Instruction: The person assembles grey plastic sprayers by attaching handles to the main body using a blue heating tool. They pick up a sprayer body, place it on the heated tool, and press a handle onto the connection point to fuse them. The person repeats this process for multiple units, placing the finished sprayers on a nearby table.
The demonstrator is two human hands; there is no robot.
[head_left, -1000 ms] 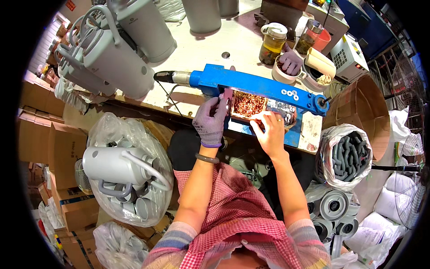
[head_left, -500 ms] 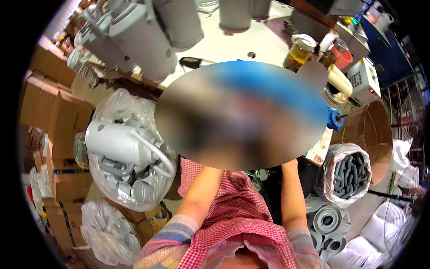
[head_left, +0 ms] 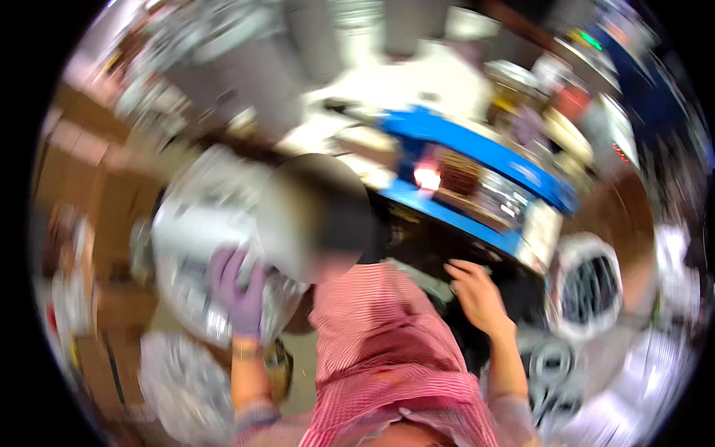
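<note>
My left hand [head_left: 238, 290], in a purple glove, reaches over the clear plastic bag [head_left: 212, 175] on the left, its fingers apart. A smeared pale grey vessel [head_left: 194, 235] lies in that bag beside the fingertips; I cannot tell whether they touch it. My bare right hand [head_left: 479, 296] hovers near the bench's front edge, fingers spread and holding nothing. Beyond it stands a blue-framed machine [head_left: 484, 153] with a bright glow and a brown ribbed part inside. A blurred patch hides whatever is between the bag and the machine.
Large grey vessels [head_left: 231, 86] crowd the back left of the white bench [head_left: 402, 86]. A lidded jar [head_left: 510, 82] stands at the back right. Right of me is a white-lined container [head_left: 588, 287] of dark grey parts, with a cardboard drum [head_left: 622, 212] behind. Cardboard boxes [head_left: 123, 231] stack at left.
My hands, hidden by a blur before, now show. My left hand has swung left to the plastic bag, and the right has come back toward me. The blue machine is now visible.
</note>
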